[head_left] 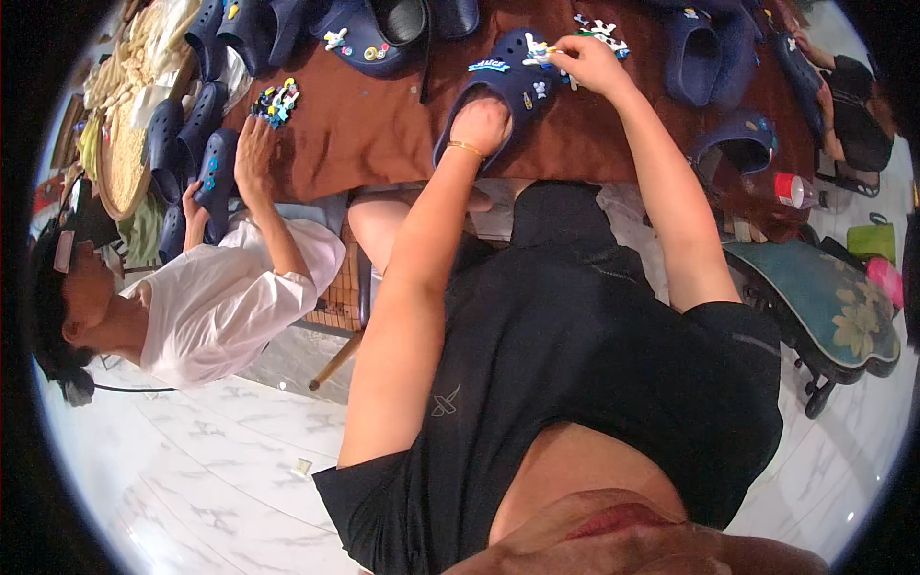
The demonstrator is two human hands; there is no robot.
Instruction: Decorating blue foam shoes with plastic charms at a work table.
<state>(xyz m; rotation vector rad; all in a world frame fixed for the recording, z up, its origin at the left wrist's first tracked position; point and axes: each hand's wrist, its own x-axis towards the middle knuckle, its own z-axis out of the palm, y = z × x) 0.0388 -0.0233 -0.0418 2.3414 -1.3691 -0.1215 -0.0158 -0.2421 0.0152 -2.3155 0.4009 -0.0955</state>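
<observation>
A dark blue clog [517, 57] with small charms on its top lies on the brown cloth in front of me. My left hand [481, 126] reaches into its opening, with the fingers hidden inside the shoe. At the far right side of the toe, my right hand [586, 65] pinches a small white charm [539, 53] against the upper. A blue lettered charm [489, 66] sits on the toe's left side. Just beyond my right hand lies a loose pile of white and coloured charms [604, 36].
Several more blue clogs stand around, including one [695, 57] at the right and a decorated one [359, 48] at the back. A co-worker in white at the left holds a clog [219, 172] beside another charm pile [276, 102]. A bottle [793, 191] lies at the right.
</observation>
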